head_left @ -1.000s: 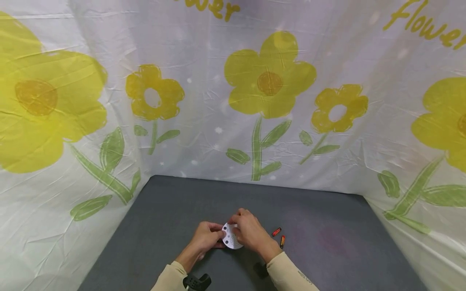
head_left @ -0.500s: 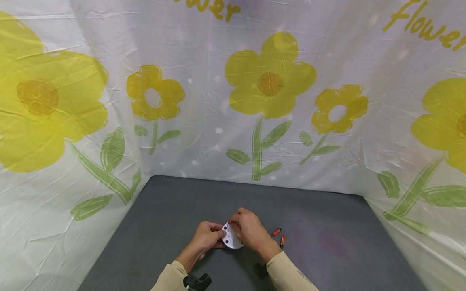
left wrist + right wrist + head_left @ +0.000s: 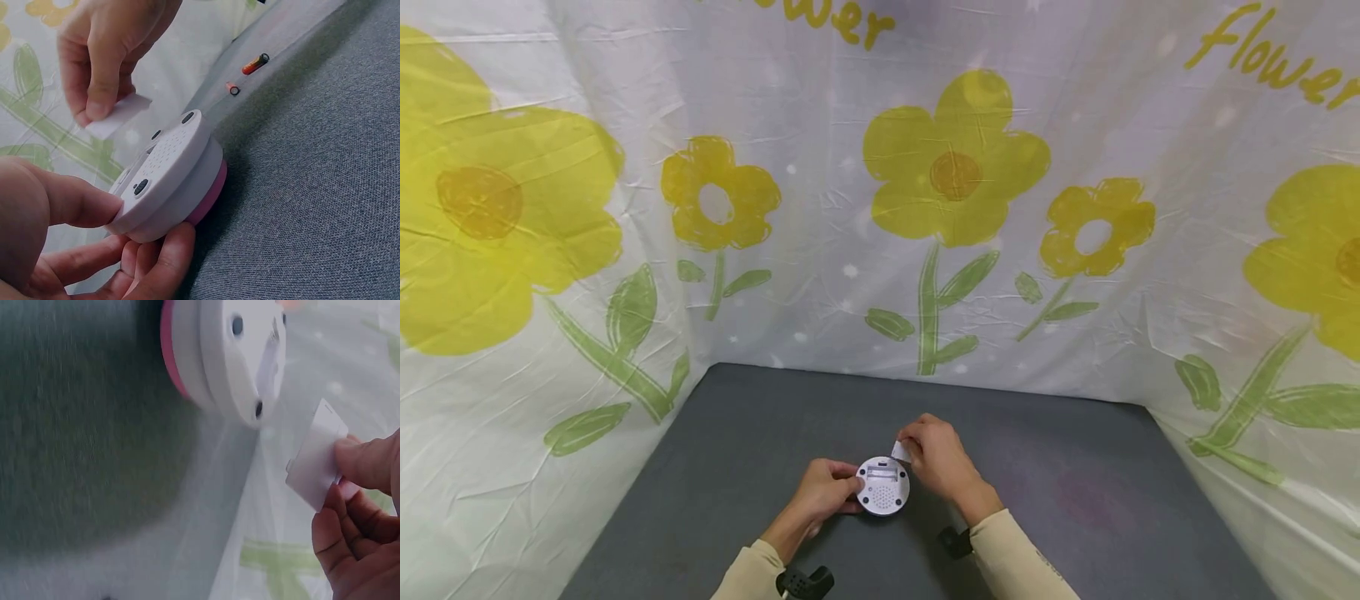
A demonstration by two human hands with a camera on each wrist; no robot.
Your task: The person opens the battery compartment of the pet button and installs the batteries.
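Observation:
A round white device point(image 3: 883, 497) with a pink lower part point(image 3: 209, 195) lies with its perforated, rubber-footed face up. Its battery compartment point(image 3: 882, 474) is uncovered, and I see no batteries inside. My left hand point(image 3: 822, 493) grips the device's left edge, thumb on top and fingers below. Just beyond its upper right rim, my right hand point(image 3: 942, 461) pinches a thin white battery cover point(image 3: 317, 457) between thumb and fingers, lifted apart from the device. Two small batteries, one red-and-black battery point(image 3: 255, 64) and one battery seen end-on point(image 3: 232, 89), lie on the table; the right hand hides them in the head view.
The dark grey tabletop point(image 3: 775, 417) stretches out around the hands. A white curtain printed with yellow flowers point(image 3: 820, 300) hangs behind the table and along both sides.
My right hand has lifted the battery cover off and moved up and to the right with it, which bares the compartment. The left hand still holds the device in place.

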